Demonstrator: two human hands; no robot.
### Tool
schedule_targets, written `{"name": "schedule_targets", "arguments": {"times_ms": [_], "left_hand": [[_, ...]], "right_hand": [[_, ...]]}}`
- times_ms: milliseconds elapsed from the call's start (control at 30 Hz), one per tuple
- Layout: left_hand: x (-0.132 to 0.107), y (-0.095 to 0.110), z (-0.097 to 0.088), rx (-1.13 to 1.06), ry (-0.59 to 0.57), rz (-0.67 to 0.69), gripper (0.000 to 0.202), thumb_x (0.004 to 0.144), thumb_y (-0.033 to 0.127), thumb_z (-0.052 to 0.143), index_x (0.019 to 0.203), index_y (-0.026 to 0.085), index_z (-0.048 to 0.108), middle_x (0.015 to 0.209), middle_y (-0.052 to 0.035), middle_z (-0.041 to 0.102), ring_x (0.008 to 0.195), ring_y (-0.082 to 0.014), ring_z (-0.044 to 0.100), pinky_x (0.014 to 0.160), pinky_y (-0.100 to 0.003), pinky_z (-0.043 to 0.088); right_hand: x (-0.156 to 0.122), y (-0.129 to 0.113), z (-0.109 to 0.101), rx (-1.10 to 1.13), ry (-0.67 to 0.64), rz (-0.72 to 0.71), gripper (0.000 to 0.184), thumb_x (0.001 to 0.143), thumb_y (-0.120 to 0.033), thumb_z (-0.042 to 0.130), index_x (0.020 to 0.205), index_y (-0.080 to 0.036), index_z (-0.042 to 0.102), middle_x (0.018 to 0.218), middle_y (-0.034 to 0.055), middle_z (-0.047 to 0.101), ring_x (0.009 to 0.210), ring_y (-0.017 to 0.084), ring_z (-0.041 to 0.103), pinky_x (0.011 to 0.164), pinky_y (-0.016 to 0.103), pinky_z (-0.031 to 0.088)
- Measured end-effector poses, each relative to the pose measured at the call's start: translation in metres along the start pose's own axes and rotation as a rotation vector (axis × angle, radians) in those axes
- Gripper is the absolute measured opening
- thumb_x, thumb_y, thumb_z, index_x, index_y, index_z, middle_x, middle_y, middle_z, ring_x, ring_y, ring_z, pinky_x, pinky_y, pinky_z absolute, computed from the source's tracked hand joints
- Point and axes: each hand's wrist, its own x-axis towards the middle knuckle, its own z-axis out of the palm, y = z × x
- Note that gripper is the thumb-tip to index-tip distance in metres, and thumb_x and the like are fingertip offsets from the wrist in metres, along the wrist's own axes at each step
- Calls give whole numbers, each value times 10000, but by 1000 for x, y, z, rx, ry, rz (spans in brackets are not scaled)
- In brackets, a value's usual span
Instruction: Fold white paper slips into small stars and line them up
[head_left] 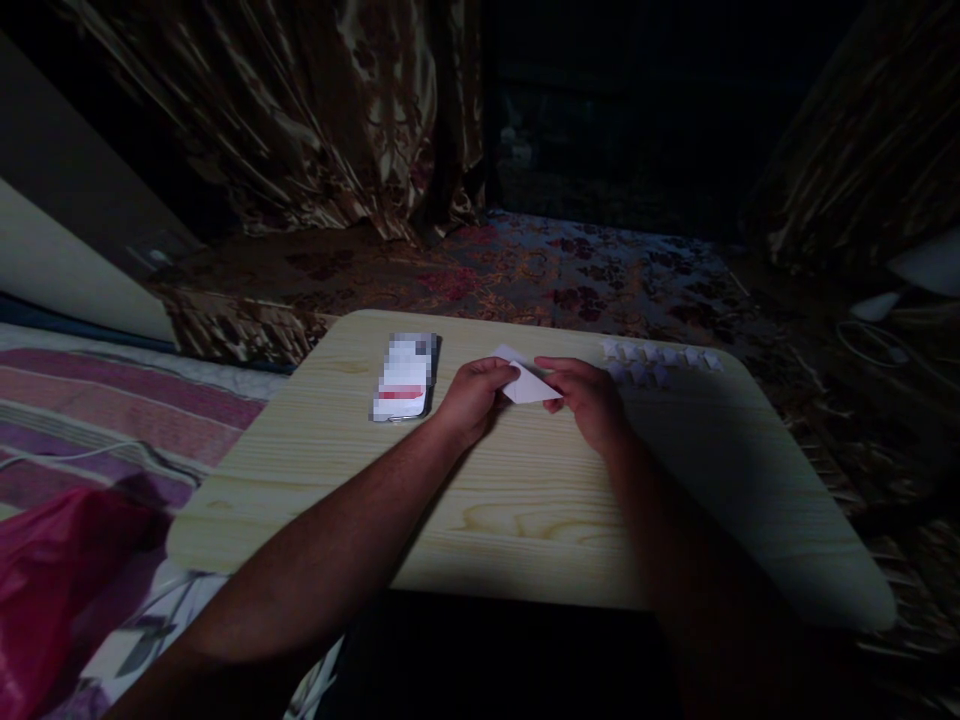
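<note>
A piece of folded white paper (531,386), with a pointed corner toward the right, is held above the middle of the wooden table. My left hand (480,395) pinches its left side, thumb on top. At the paper's right corner is my right hand (589,395), its fingers closed around that tip and the index finger stretched along above. Some of the paper is hidden behind the fingers. Just beyond my right hand, several small folded paper pieces (660,356) lie in two rows on the table's far right part.
A phone (405,375) with a lit, blurred screen lies on the table (540,520), left of my hands. Striped bedding (112,420) and a pink plastic bag (67,580) are at the left. Patterned curtains (360,110) hang behind. A white cable (874,340) lies at the right.
</note>
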Motion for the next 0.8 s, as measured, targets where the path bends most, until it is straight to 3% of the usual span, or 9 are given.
{"name": "schedule_targets", "arguments": {"times_ms": [133,267,567,700,800], "left_hand": [[0,1,-1,-23,-55,-57,155,614,229,738,647,140,615,568,8,567,503,-89,495,485,-228,340],[-2,2,0,4,-84,-73,165,609,228,742,639,137,608,542,19,546,475,-77,477,443,-216,291],[-1,0,-3,44,-105,-71,169,620,226,738,624,140,593,532,29,537,462,-78,479,444,-216,295],[-2,0,-1,57,-97,-63,176,606,220,751,618,137,596,538,15,569,478,-83,501,479,-217,332],[-4,1,1,59,-91,-19,179,608,222,759,621,136,602,551,8,593,481,-81,501,483,-216,333]], "right_hand": [[-1,0,-1,1,-129,-47,308,747,-317,669,1025,-200,733,831,29,723,624,124,614,561,246,473],[-1,3,-1,-28,-194,-71,222,768,-344,701,927,-194,740,723,14,700,573,109,588,549,239,464],[0,7,-8,-84,-267,-59,187,732,-288,751,888,-184,745,683,3,676,598,119,590,566,243,453],[-1,4,-12,-129,-306,-94,195,806,-338,694,900,-175,747,681,6,660,608,116,581,592,251,464],[0,5,-12,-147,-261,-96,231,817,-389,682,868,-170,732,676,8,659,592,117,579,587,257,475]]}}
